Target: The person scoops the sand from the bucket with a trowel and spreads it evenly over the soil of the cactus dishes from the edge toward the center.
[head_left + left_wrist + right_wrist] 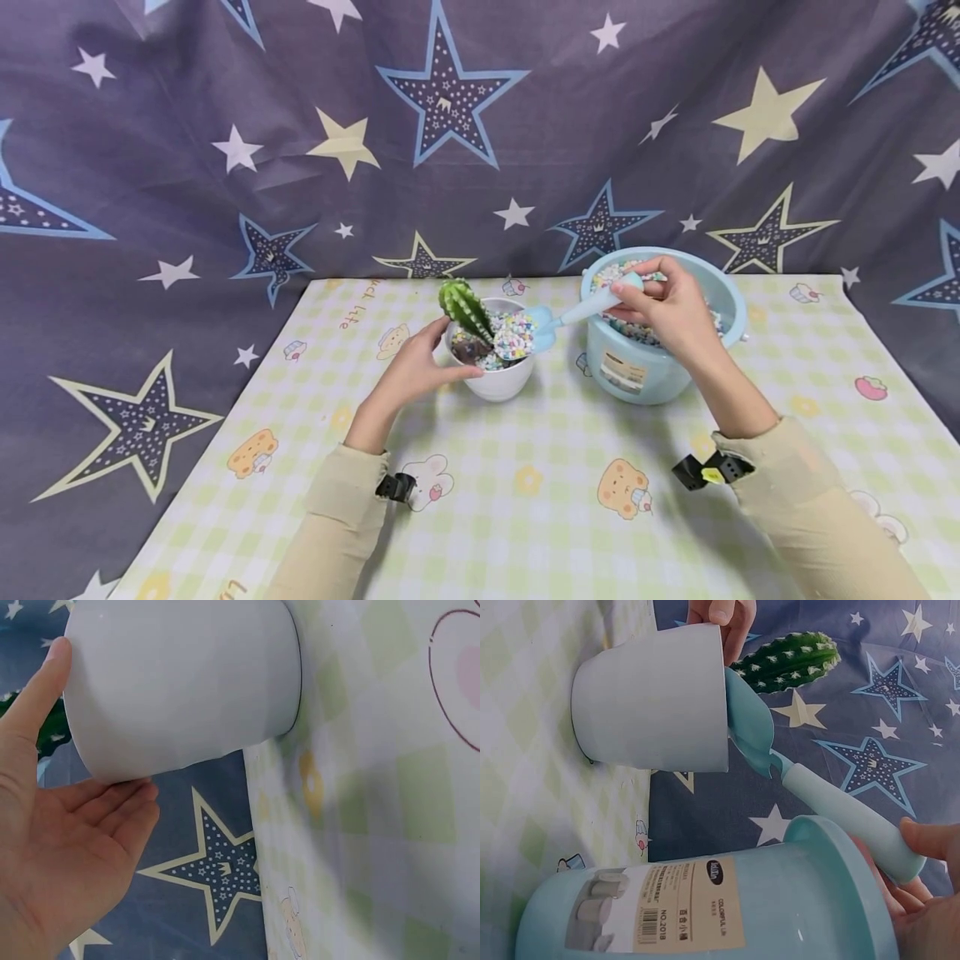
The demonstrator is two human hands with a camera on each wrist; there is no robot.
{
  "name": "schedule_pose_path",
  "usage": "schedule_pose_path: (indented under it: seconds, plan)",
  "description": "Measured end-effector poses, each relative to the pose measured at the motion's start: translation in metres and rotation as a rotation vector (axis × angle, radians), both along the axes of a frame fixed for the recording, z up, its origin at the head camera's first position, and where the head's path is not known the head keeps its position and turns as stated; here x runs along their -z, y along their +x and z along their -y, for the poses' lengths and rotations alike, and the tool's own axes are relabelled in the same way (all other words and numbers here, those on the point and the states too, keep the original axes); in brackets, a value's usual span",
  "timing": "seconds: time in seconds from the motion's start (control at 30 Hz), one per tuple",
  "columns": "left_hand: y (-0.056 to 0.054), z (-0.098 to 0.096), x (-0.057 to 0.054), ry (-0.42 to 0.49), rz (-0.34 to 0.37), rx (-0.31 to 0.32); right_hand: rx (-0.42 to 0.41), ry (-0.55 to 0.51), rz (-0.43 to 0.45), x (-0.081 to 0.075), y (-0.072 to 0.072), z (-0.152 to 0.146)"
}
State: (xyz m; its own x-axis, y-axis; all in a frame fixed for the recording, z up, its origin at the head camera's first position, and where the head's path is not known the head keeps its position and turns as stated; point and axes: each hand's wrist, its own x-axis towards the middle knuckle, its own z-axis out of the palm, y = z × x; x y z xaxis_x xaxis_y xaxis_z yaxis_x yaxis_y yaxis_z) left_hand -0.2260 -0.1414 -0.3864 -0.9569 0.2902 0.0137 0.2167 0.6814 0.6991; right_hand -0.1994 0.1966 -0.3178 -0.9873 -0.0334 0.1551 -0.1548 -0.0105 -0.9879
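Left hand [415, 369] clasps white tapered pot [501, 385], seemingly to steady it — right hand [672, 312] pinches long-handled pale-blue plastic scoop [576, 313].

head view bright, even | soft shadows on tablecloth [525, 537] | wrist views dimmer | faint glint on bucket [802, 904]

I wear plain, pale beige long sleeves, the left sleeve [330, 521] and the right sleeve [817, 508] both ending in soft, creased cuffs at the wrist. A small black boxy device [396, 487] sits at my left cuff; at my right, black angular blocks [690, 472] carry a bright yellow patch [712, 476]. My left hand [416, 367] and right hand [670, 308] are bare.
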Motion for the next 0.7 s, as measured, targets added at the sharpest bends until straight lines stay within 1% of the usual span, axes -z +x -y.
schedule_pose_path:
  seconds: [0.23,0.57,0.7]
  plan:
    - [0.001,-0.001,0.002,0.006,-0.03,-0.015,0.003,0.004,0.001,-0.001,0.001,0.001]
    - [0.006,-0.006,0.005,-0.008,-0.082,-0.07,0.013,0.039,-0.008,-0.003,0.002,0.002]
    - [0.01,-0.008,0.006,-0.006,-0.079,-0.101,0.017,0.056,-0.018,-0.003,0.002,0.003]
